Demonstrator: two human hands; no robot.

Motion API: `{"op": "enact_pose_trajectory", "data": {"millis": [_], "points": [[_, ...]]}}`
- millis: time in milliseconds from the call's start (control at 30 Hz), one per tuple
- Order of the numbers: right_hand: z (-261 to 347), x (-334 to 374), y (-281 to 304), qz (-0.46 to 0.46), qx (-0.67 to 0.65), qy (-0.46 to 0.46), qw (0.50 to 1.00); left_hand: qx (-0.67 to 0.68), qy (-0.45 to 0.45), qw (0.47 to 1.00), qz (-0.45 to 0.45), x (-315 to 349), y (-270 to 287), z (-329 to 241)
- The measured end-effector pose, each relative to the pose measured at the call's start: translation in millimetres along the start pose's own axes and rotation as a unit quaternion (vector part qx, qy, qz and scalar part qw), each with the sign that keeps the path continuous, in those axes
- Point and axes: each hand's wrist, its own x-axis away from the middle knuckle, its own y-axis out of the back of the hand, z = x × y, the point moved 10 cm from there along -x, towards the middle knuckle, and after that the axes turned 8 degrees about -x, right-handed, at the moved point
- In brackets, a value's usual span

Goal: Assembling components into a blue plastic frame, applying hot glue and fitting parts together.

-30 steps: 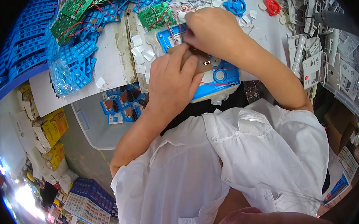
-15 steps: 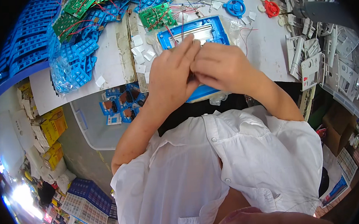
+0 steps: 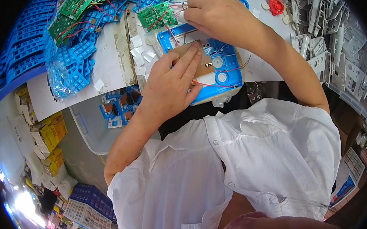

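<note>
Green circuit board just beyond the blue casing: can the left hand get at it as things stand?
Probably yes, if the left hand lifts off the brown board: the green circuit board looks uncovered apart from thin wires.

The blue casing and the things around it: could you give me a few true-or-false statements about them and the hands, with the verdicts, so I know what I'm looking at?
1. The left hand has its fingers on a brown board over the blue casing. True.
2. The right hand is farther from the person's chest than the left hand. True.
3. Both hands wear gloves. False: both are bare.
4. A green circuit board lies to the left of a red plastic part. True.
5. The red plastic part lies to the left of the blue casing. False: it lies to the right.
6. The brown board hides the blue casing completely. False: much of the casing's blue right side shows.
</note>
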Motion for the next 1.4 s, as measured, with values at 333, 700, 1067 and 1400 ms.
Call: {"op": "enact_pose_trajectory", "data": {"millis": [333,700,1067,1400], "points": [[34.8,29.3,-10.3,0.106,0.022,-0.053,0.993,0.069,0.031,0.996,0.037,-5.2,-5.9,8.1],[16.4,32.7,3.0,0.117,-0.17,-0.057,0.977,0.057,0.022,0.998,0.012,-9.9,-4.4,10.6],[14.2,51.6,2.1,-0.065,-0.138,-0.045,0.987,0.068,0.029,0.997,-0.007,-7.2,-4.0,12.2],[-1.6,61.4,-4.6,-0.061,-0.156,-0.168,0.971,0.068,0.039,0.997,-0.005,-6.7,-4.4,12.6]]}}
